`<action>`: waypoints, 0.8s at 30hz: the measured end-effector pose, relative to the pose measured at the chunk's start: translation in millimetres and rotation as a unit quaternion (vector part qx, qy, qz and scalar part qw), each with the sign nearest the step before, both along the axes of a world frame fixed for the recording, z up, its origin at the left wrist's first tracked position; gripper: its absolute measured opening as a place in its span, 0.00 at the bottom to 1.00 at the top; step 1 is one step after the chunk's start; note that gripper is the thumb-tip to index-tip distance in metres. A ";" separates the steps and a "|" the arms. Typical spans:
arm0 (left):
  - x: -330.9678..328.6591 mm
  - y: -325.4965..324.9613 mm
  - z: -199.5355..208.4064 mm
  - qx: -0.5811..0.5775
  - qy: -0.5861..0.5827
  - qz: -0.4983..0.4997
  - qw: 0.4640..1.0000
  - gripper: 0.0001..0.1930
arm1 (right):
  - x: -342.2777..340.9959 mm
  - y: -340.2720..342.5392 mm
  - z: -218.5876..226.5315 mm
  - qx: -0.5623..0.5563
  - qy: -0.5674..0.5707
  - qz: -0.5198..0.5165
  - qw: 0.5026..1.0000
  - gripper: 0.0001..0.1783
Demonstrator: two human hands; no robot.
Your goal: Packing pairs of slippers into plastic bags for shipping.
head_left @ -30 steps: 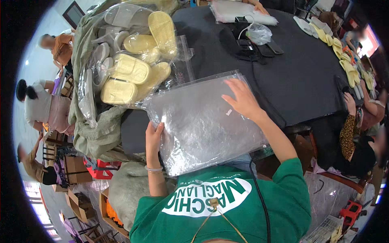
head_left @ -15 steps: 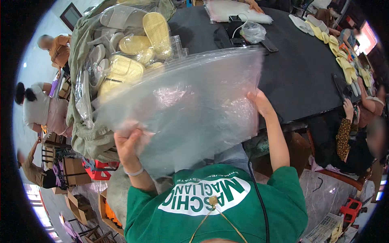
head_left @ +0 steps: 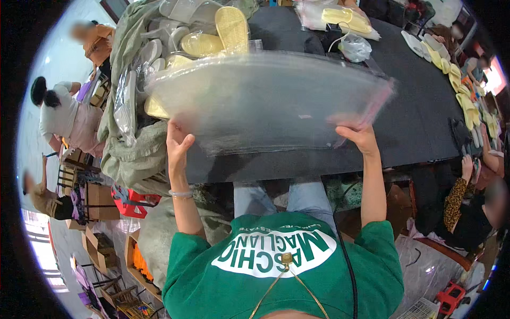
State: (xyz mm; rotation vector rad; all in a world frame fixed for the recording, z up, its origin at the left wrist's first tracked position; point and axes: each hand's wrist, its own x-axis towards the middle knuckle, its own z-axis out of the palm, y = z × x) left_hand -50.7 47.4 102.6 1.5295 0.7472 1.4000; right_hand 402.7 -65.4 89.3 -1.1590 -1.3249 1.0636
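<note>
A wide stack of clear plastic bags (head_left: 265,98) with a pinkish right edge is stretched out before me, just over the near part of the black table (head_left: 417,109). My left hand (head_left: 179,139) grips its near left corner, thumb toward me and fingers partly hidden by the plastic. At the near right corner, my right hand (head_left: 360,137) pinches it, fingers seen blurred through the film. Beyond the stack's left end lies a heap of clear-wrapped slippers, with a yellow slipper (head_left: 232,31) on top and a grey-white pair (head_left: 126,103) at its side.
A green woven sack (head_left: 130,157) surrounds the heap. At the far edge are more flat bags (head_left: 313,16) with yellow slippers (head_left: 348,20), and a crumpled clear bag (head_left: 355,48). Slippers (head_left: 454,82) line the right edge, where people sit. A red stool (head_left: 130,201) and cartons stand at left.
Both hands have moved the stack of bags away from me and levelled it; before, it sloped down over my lap. Yellow slippers now lie on the far bags.
</note>
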 end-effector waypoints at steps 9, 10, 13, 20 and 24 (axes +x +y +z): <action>9.5 3.8 -14.6 -0.033 0.097 0.107 0.989 0.18 | -35.9 -1.5 8.6 0.044 0.094 -0.068 0.992 0.08; 12.6 -2.3 -4.6 -0.034 0.099 0.106 0.989 0.18 | -35.3 -3.7 19.4 0.016 0.063 -0.074 0.995 0.07; 19.3 -27.8 35.3 -0.134 0.147 0.132 0.971 0.18 | -32.9 -10.1 51.9 -0.049 0.073 -0.100 0.991 0.11; -7.4 -52.4 -41.2 -0.305 0.103 -0.017 0.947 0.20 | -29.6 -17.0 -29.1 -0.286 0.039 -0.014 0.957 0.21; 3.6 -65.0 -49.0 -0.381 0.070 -0.017 0.922 0.18 | -14.8 -31.8 -67.0 -0.286 0.159 -0.082 0.941 0.13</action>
